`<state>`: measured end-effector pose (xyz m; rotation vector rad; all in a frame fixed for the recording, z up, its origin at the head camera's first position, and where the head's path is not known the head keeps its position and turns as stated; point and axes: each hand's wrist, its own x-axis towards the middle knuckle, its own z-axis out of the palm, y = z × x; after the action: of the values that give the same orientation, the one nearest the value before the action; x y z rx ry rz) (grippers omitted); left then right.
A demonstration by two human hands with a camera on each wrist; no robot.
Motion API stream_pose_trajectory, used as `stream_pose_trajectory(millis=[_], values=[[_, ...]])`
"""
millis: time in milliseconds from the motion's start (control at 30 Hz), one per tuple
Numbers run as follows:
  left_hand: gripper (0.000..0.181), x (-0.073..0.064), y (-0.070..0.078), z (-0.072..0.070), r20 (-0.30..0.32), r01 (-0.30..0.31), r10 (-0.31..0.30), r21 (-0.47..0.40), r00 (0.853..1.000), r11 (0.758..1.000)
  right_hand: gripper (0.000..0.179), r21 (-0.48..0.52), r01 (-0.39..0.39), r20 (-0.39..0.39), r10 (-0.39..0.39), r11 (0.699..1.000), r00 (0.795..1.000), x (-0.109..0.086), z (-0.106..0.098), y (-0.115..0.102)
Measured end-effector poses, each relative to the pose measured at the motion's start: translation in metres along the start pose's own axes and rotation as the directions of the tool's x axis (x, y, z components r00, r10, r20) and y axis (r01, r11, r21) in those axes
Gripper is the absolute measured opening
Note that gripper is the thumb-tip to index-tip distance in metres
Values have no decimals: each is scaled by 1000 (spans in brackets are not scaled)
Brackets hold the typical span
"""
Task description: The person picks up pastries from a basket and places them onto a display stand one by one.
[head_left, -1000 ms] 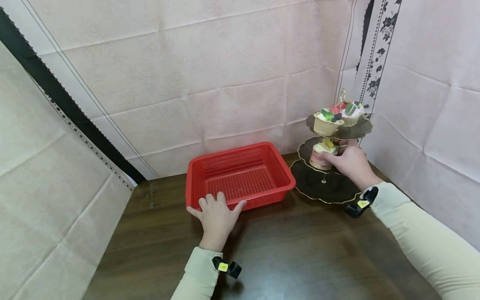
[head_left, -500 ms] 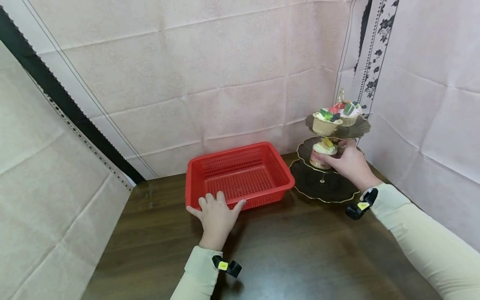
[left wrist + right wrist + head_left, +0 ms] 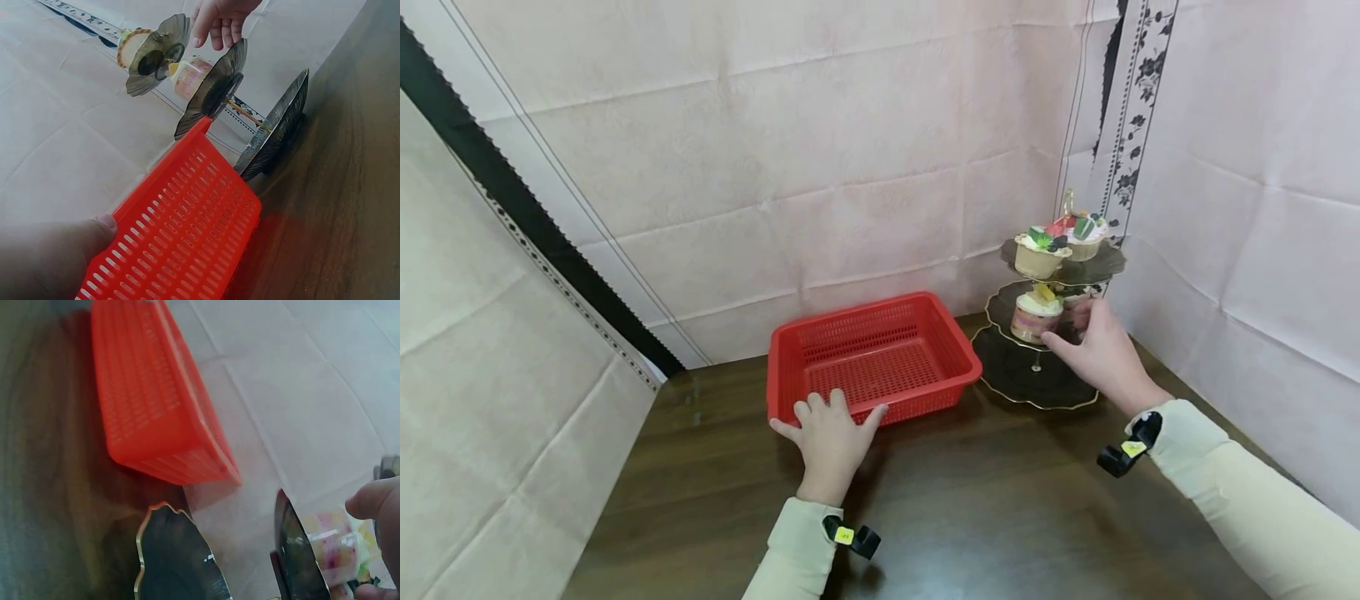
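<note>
My left hand (image 3: 833, 450) rests on the near rim of a red perforated plastic basket (image 3: 917, 406), fingers spread; its thumb (image 3: 103, 228) lies at the rim in the left wrist view. On the middle tier of a dark, gold-edged three-tier cake stand (image 3: 1037, 383) sits a small layered cake (image 3: 1036, 318) with white cream and a yellow topping. My right hand (image 3: 1105, 354) is just right of this cake, fingers relaxed, with a gap between hand and cake in the left wrist view. Two cupcakes, a green-topped one (image 3: 1039, 257) and another (image 3: 1084, 242), stand on the top tier.
The basket and stand are side by side on a dark brown wooden table (image 3: 985, 500). Pale cloth (image 3: 850, 167) hangs behind and at both sides, close to the stand. Part of another cake (image 3: 340, 591) shows at the bottom of the right wrist view.
My right hand has let go of the layered cake and drawn slightly back towards me; the cake stays on the middle tier. The left hand keeps its place on the basket. The head view has shifted slightly.
</note>
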<state>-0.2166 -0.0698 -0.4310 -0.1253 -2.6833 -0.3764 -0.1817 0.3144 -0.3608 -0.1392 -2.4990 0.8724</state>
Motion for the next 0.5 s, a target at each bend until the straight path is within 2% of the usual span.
stream_pose_trajectory(millis=[233,333,500], values=[[74,1,-2,1,10,12,-12,-5,1000,1000,55,-66,121,-64,-125,991,990,-12,16,-14],[73,2,-1,-2,20,20,-20,-28,1000,999,53,-79,172,-52,-176,982,983,-14,21,-25],[73,10,-4,-15,11,31,-30,-76,999,997,50,-77,233,22,-232,969,972,-11,27,-49]])
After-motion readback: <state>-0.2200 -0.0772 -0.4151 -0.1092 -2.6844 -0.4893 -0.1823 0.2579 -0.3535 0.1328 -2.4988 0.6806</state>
